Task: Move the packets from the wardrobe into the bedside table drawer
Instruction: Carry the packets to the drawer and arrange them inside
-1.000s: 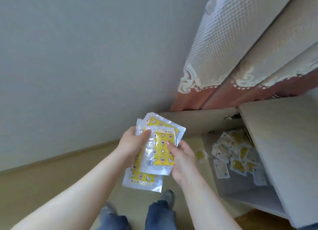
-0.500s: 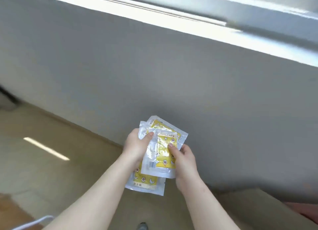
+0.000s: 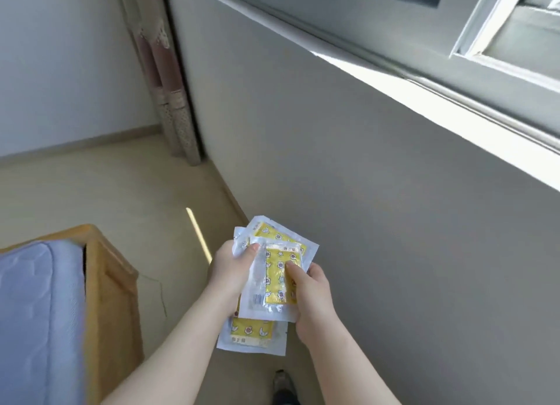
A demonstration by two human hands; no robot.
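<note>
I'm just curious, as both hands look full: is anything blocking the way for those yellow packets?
Nothing visible. Left hand and right hand grip the packets directly; the floor ahead, between bed frame and wall, shows no obstacle. The drawer is out of view.

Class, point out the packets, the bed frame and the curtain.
packets [image 3: 275, 286], head view, yellow front of the top packet
bed frame [image 3: 112, 313], head view, wooden end panel
curtain [image 3: 171, 107], head view, patterned lower part

**Floor and bed**

Pale beige floor, with one narrow strip of sunlight across it. A wooden bed frame stands on it at left, holding a blue-grey mattress. One dark shoe is planted on the floor (only its toe shows).
</note>
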